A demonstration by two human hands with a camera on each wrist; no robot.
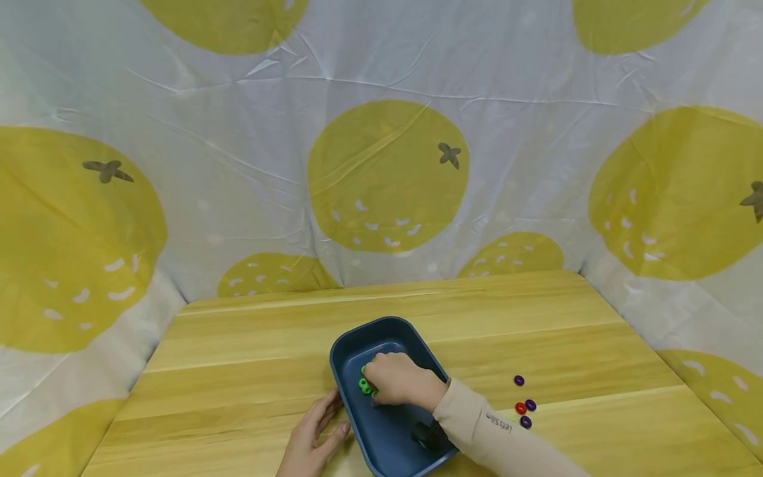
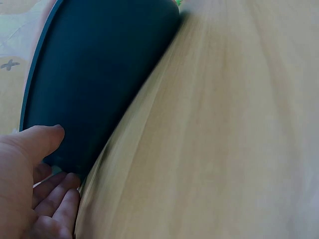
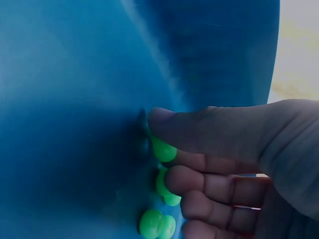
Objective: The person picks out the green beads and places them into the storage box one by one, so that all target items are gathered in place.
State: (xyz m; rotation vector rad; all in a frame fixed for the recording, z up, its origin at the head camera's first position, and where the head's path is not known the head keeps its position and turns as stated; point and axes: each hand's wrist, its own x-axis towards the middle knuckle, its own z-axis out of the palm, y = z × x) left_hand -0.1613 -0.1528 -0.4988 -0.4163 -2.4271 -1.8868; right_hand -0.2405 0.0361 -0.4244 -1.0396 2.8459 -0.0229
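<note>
Cloth (image 1: pixel 381 73) walls a desk (image 1: pixel 250 371) bearing, toward its near edge, a cut-off tray (image 1: pixel 381 434), the left hand (image 1: pixel 310 434), thumb and fingers parted, touching its left edge, the right hand (image 1: pixel 398 379), inside near an unclear dark shape (image 1: pixel 425 436), pinching a half-hidden green bead (image 3: pixel 164 151).

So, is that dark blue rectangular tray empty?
The tray isn't empty: small bright green rings show inside, in head and right wrist views.
</note>
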